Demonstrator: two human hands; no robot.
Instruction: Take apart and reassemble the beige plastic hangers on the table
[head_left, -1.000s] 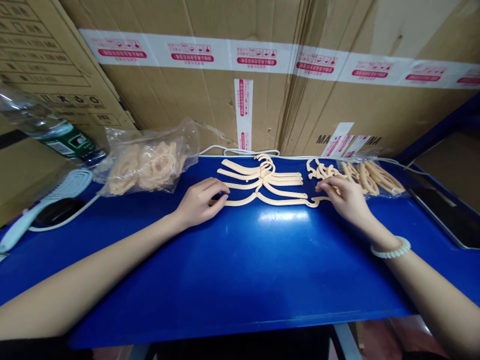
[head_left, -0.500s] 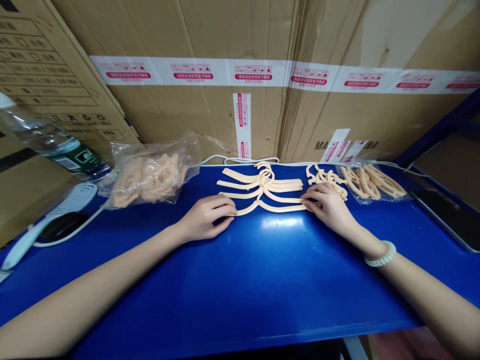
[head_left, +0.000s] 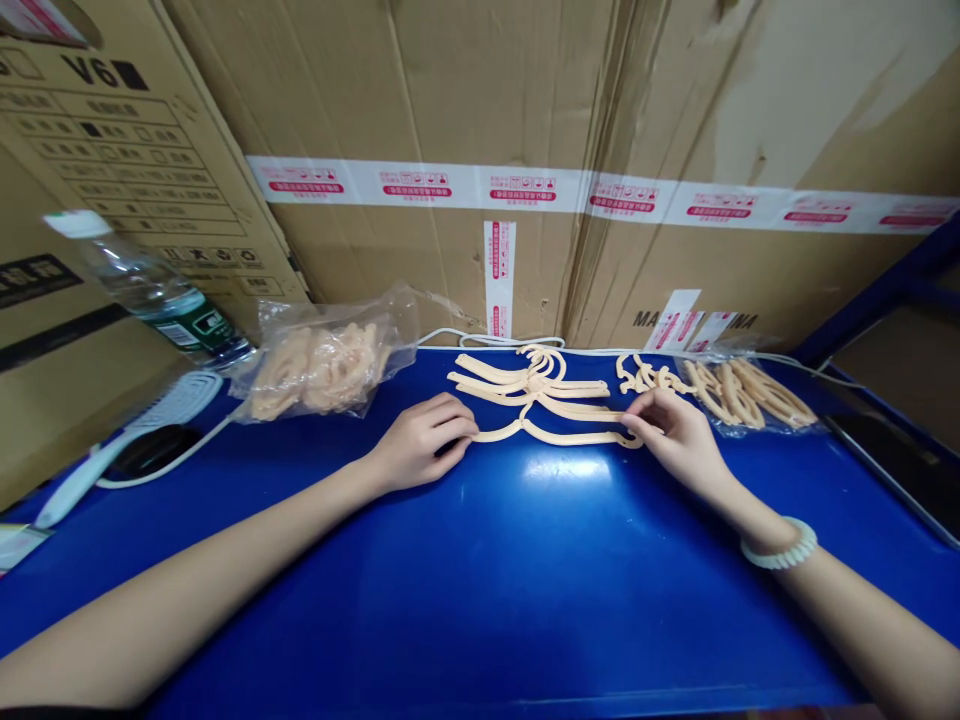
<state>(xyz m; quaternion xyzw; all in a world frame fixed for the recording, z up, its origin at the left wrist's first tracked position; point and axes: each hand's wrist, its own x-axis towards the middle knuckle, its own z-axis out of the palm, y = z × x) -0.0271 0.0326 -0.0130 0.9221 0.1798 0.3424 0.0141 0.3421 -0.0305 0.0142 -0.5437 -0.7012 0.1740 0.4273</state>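
Note:
Several beige plastic clothes hangers (head_left: 574,437) lie overlapped on the blue table, their curved hooks bunched at the far end. My left hand (head_left: 427,440) is closed, with thumb and fingers pinching the left tip of the nearest hanger. On the other side, my right hand (head_left: 679,440) has its thumb and fingertips closed on the right end of the hanger arm just behind it. A small curved beige piece shows under the right thumb, beside the nearest hanger's right tip. Loose beige hooks (head_left: 641,375) lie just beyond the right hand.
A clear bag of beige parts (head_left: 322,365) lies at left, near a water bottle (head_left: 180,305) and a pale hairbrush (head_left: 135,440). Another bag of beige pieces (head_left: 750,390) is at right, beside a dark flat device (head_left: 892,460). Cardboard boxes (head_left: 420,260) stand behind a white cable.
The view has shifted, so everything sits lower. The hangers' left arms behind the nearest one are bunched closer together. A curved piece now shows by my right thumb. Both hands stay at the hanger ends.

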